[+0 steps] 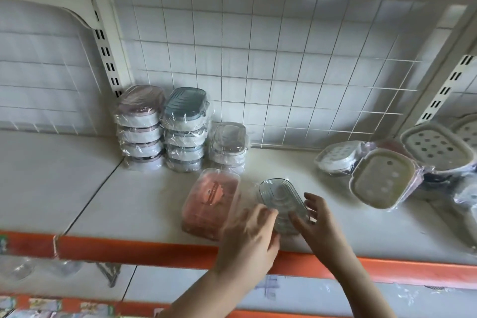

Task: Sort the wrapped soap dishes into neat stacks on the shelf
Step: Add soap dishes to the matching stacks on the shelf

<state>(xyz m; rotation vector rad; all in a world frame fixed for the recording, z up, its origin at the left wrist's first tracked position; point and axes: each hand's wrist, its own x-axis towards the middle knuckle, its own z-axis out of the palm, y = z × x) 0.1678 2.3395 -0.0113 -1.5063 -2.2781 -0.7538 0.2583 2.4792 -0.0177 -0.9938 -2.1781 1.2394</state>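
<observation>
At the front lip of the shelf, both hands close in on one grey dish — a pick-up in hand.

Nearest, the left hand [249, 236] is blurred, fingers loosely spread beside the near end of the clear-wrapped grey oval soap dish [282, 205]; the right hand [313, 222] touches its right edge, fingers spread; neither is plainly clamped on it yet. The dish lies flat on the white shelf board [144, 196], ridged top up, film glinting. Just left of the grip lies a wrapped pink rectangular soap dish [210, 200], also unstacked. Farther back and left of the hands stand three wrapped stacks — a pink-lidded stack [140, 126], a blue-grey-lidded stack [184, 129] and a shorter pale grey stack [228, 144]. Next, I judge, comes a firm two-sided hold, then a lift onto the matching short stack, squared to its edges. Far right, a loose heap of beige perforated dishes [402, 168] leans untidily.
</observation>
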